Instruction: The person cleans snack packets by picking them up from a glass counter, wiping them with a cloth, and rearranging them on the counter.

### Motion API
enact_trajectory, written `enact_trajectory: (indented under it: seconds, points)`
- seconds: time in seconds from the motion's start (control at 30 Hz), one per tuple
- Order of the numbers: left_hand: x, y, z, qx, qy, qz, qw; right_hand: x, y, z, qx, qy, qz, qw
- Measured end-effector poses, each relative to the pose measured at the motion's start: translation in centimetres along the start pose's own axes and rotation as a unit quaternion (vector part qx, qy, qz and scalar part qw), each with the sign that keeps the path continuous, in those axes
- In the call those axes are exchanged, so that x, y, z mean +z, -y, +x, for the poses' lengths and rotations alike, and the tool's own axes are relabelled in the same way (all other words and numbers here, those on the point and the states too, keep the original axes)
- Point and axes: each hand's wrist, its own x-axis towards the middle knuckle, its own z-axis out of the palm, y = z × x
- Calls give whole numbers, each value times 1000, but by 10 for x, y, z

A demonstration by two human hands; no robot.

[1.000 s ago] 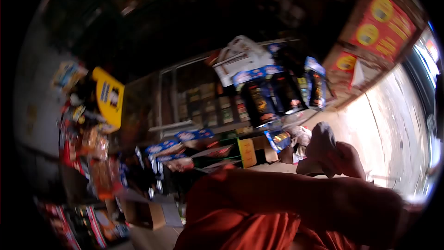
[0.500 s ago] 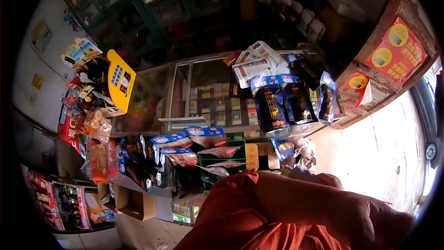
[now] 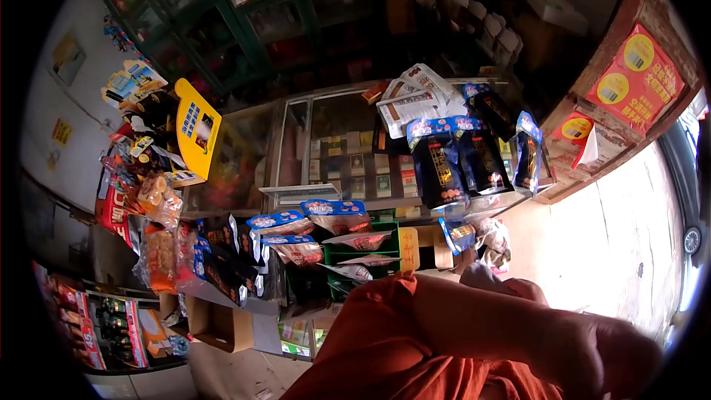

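Neither of my hands can be made out. In the lower middle, orange cloth (image 3: pixel 378 341) covers what looks like my bent thigh and knee. From it a bare limb (image 3: pixel 481 315), apparently my lower leg, reaches right; its far end (image 3: pixel 622 359) lies in shadow and its shape is unclear. Behind it shows a rounded, skin-coloured shape (image 3: pixel 522 290), partly hidden. Nearest beyond the knee is a green divided rack (image 3: pixel 344 259) holding several blue-topped snack pouches (image 3: pixel 337 215). Black pouches with blue tops (image 3: pixel 441 163) stand on a glass counter (image 3: pixel 296 141).
White printed packets (image 3: pixel 411 111) lie on the counter. At left are a yellow display box (image 3: pixel 196 130), bagged snacks (image 3: pixel 159 259) and dark pouches (image 3: pixel 222 267). A cardboard box (image 3: pixel 218 326) sits lower left. Green cabinets (image 3: pixel 274 22) stand behind; red posters (image 3: pixel 637 81) hang right.
The whole view has shifted slightly, so the counter and goods appear a little farther right. The limb's far end on the right has changed its outline slightly. No goods have visibly moved.
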Motion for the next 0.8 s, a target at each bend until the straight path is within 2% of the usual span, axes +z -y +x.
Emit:
enact_trajectory:
  seconds: [0.03,0.07,0.13,0.23,0.3,0.33,0.37,0.4,0.43,0.47,0.5,0.53,0.57,0.6,0.63,0.67,0.73,0.8]
  points:
    - [0,-4,-2,-2,-2,0,1000,1,3,-2,12,-19,-4,1000]
    - [1,-7,-4,-5,-1,-1,1000,-2,-13,2,29,25,38,999]
    - [3,-15,-9,-14,-6,1,1000,4,-34,6,31,52,102,993]
    - [-6,-32,-29,-42,-55,-1,998,10,-51,12,34,88,70,993]
    - [-34,-40,-56,-77,-154,-5,985,16,-71,12,55,100,65,991]
    - [-56,-40,-75,-79,-239,5,968,22,-85,10,73,101,70,990]
    - [-98,-30,-116,-46,-386,97,916,26,-96,8,90,104,77,987]
    - [-140,-19,-156,-38,-526,186,829,29,-106,7,75,92,57,991]
    - [-165,-43,-178,-80,-665,218,710,30,-114,6,59,79,36,994]
    - [-199,-58,-237,-109,-742,292,594,31,-118,2,64,74,41,994]
    - [-208,-75,-273,-79,-807,343,473,30,-122,1,51,66,32,996]
    - [-224,-90,-313,-19,-846,340,410,31,-125,0,39,60,24,997]
    - [-238,-100,-346,55,-875,305,373,31,-128,2,43,54,30,997]
    - [-250,-115,-382,0,-884,300,358,31,-132,5,10,59,14,998]
    - [-258,-124,-399,-13,-900,280,334,31,-136,6,-22,65,-3,998]
    - [-264,-131,-413,-27,-900,269,342,31,-141,8,-15,60,2,998]
    - [-277,-140,-418,-26,-909,252,331,30,-148,20,-106,52,1,993]
    - [-290,-147,-420,-44,-908,262,325,26,-151,29,-113,47,0,992]
